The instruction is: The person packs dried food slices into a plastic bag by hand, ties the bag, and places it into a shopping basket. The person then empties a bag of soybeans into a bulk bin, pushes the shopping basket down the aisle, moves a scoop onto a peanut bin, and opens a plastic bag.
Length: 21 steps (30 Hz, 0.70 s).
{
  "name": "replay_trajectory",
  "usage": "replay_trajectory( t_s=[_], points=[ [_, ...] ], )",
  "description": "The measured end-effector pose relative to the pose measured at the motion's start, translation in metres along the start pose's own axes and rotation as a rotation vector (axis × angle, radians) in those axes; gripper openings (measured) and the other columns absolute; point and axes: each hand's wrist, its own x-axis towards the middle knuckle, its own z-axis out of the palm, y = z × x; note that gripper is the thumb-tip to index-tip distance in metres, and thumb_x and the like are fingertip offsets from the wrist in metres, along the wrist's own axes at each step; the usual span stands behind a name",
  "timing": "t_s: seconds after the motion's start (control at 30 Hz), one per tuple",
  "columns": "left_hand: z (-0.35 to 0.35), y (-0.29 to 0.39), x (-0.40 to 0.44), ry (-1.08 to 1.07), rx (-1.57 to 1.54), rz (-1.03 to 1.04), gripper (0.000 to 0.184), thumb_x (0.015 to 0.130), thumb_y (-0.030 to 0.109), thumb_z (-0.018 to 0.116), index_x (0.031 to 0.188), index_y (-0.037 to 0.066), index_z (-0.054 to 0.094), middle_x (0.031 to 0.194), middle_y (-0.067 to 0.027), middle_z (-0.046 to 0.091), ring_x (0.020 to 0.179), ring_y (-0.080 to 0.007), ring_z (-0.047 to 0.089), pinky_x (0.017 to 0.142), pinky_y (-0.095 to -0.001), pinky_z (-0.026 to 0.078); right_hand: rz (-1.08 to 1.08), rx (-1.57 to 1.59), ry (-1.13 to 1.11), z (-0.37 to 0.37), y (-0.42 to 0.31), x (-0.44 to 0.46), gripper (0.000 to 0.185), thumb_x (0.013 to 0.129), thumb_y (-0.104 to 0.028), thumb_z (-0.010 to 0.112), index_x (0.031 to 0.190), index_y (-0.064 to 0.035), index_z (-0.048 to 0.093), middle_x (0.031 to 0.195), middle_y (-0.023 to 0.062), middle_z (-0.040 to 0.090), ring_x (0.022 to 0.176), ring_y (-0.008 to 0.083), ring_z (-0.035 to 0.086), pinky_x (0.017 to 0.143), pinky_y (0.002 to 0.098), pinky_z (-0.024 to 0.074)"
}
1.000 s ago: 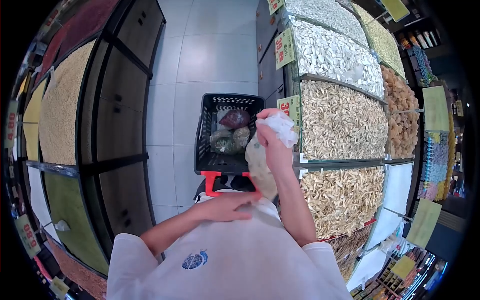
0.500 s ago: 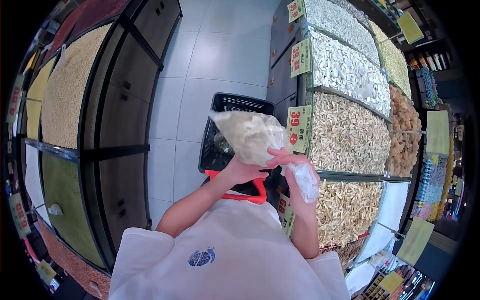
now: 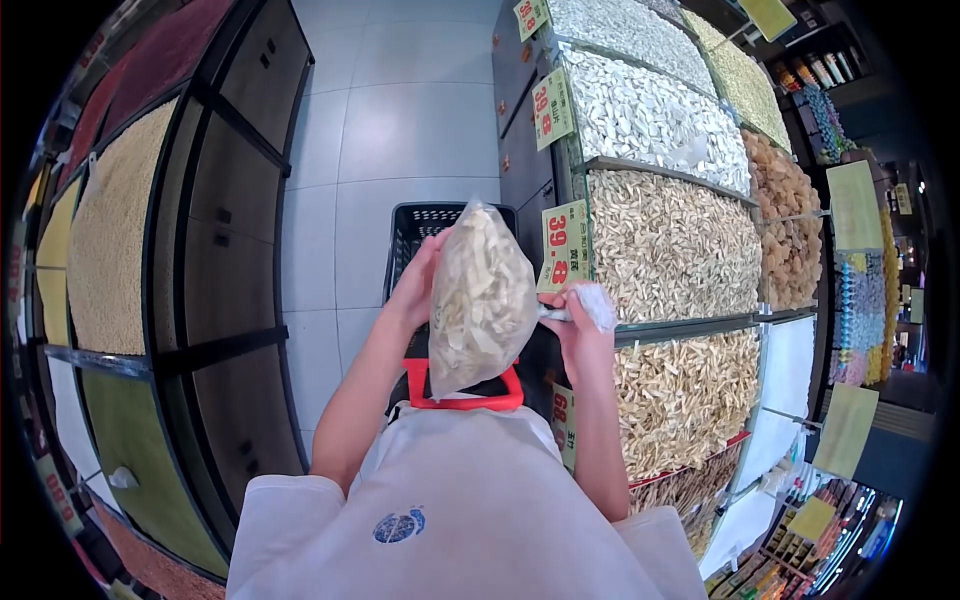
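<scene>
A clear plastic bag (image 3: 482, 300) full of pale, dried slices hangs in front of me, above the red handle of a basket. My right hand (image 3: 580, 330) grips its twisted neck, and the loose white end of the bag puffs out over the fingers. Against the left side of the bag rests my left hand (image 3: 415, 285), its fingers partly hidden behind the plastic and supporting it. Under the bag stands the black shopping basket (image 3: 400, 235) with its red handle (image 3: 470, 403).
On my right, glass-sided bins hold dried slices (image 3: 670, 245), white chips (image 3: 655, 120) and brown lumps (image 3: 785, 225), with price cards (image 3: 565, 245) along the edge. To my left, grain bins (image 3: 118, 230) top dark cabinets (image 3: 235, 200). Tiled floor (image 3: 420, 130) runs between.
The bag has swung from lying sideways to upright, closer to me. My left hand has moved from beneath it to its left side. My right hand keeps the neck. The view has shifted slightly.
</scene>
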Motion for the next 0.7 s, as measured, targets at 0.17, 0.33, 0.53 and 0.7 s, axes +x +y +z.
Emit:
replay_trajectory(
  t_s=[0.17,0.33,0.53,0.7],
  points=[
    [-0.012,-0.014,-0.029,0.283,-0.421,0.035,0.071,0.096,0.062,0.030,0.128,0.001,0.050,0.134,-0.0150,0.053,0.128,-0.0282,0.046,0.109,-0.0433,0.033,-0.069,0.216,-0.121,0.047,0.010,0.032,0.012,0.097,-0.010,0.052,0.108,-0.0043,0.052,0.094,0.0058,0.058,0.089,0.0192,0.065,0.078,0.0334,0.0529],
    [-0.051,-0.068,-0.072,0.328,-0.344,0.033,0.046,0.098,0.035,0.040,0.129,0.001,0.046,0.135,-0.0121,0.050,0.126,-0.0279,0.045,0.108,-0.0443,0.033,-0.044,0.011,-0.180,0.092,0.023,0.027,0.012,0.095,-0.010,0.055,0.106,-0.0041,0.056,0.091,0.0058,0.062,0.085,0.0176,0.066,0.071,0.0271,0.0482],
    [-0.042,-0.084,-0.085,0.171,-0.503,-0.104,0.052,0.099,0.038,0.040,0.140,0.007,0.037,0.139,-0.0132,0.045,0.132,-0.0290,0.040,0.111,-0.0484,0.029,0.092,0.023,-0.245,0.101,0.030,0.020,0.010,0.095,-0.007,0.053,0.105,-0.0025,0.055,0.083,0.0058,0.060,0.086,0.0201,0.064,0.082,0.0319,0.0495],
    [-0.030,-0.076,-0.082,0.219,-0.495,-0.234,0.050,0.102,0.043,0.031,0.141,0.013,0.037,0.138,-0.0087,0.047,0.126,-0.0256,0.047,0.106,-0.0471,0.036,0.112,0.050,-0.347,0.114,0.029,0.014,0.011,0.095,-0.007,0.054,0.105,-0.0024,0.054,0.084,0.0061,0.059,0.085,0.0199,0.063,0.087,0.0348,0.0492]
  ],
)
